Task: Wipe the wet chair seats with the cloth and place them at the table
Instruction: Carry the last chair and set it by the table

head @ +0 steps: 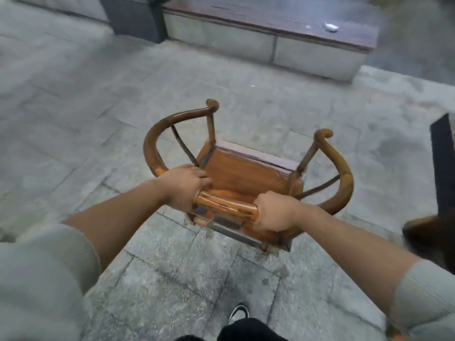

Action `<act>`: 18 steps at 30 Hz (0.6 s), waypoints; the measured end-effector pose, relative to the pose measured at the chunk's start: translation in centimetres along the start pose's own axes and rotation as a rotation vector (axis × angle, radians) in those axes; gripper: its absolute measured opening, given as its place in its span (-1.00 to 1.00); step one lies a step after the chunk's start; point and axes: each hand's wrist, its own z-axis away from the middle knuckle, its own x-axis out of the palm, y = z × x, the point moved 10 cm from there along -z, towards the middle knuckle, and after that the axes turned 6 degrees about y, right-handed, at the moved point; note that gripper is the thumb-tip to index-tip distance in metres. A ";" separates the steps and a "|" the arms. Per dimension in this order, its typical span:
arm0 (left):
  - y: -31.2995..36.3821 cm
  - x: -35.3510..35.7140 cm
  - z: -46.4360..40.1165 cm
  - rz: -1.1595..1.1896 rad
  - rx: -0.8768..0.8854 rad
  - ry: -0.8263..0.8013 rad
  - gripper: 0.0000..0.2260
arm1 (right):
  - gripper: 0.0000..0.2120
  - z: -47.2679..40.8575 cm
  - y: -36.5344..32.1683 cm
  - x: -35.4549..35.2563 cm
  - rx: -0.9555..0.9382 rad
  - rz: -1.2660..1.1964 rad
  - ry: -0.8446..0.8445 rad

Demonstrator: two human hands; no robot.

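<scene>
Grey stone paving [73, 114] filled the view, with a long stone bench [270, 43] topped in dark wood running from 12 toward 2 o'clock. At the centre you held the wooden chair [246, 173] by its curved top rail, its seat facing up and away from you; the two arm tips pointed toward 12 o'clock and the rail's long axis ran from 9 to 3. Your left hand [183, 185] had its fingers wrapped over the rail's left part; your right hand [275, 211] was fisted around its right part. Your shoe [238, 313] showed at 6 o'clock.
</scene>
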 end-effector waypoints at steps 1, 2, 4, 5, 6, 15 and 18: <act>-0.4 0.0 -0.3 -0.009 0.007 0.013 -0.56 | -0.71 0.0 0.0 -0.2 0.026 -0.012 -0.001; -0.7 0.2 -0.3 -0.020 0.006 0.025 -0.58 | -0.72 0.1 0.2 -0.1 0.055 -0.031 -0.026; -0.8 0.5 -0.4 -0.062 0.065 0.060 -0.64 | -0.68 0.4 0.5 0.4 0.126 -0.114 -0.095; -0.6 0.7 -0.1 -0.085 0.111 0.084 -0.65 | -0.64 0.5 0.7 0.7 0.164 -0.137 -0.125; -0.7 0.9 0.0 -0.105 0.162 0.110 -0.63 | -0.61 0.5 0.9 0.7 0.206 -0.130 -0.129; -1.7 1.9 0.2 -0.029 0.255 -0.032 -0.76 | -0.68 0.8 1.5 0.7 0.380 0.054 0.017; -1.5 1.4 0.3 0.005 0.278 -0.113 -0.79 | -0.66 1.3 1.5 0.7 0.448 0.065 0.021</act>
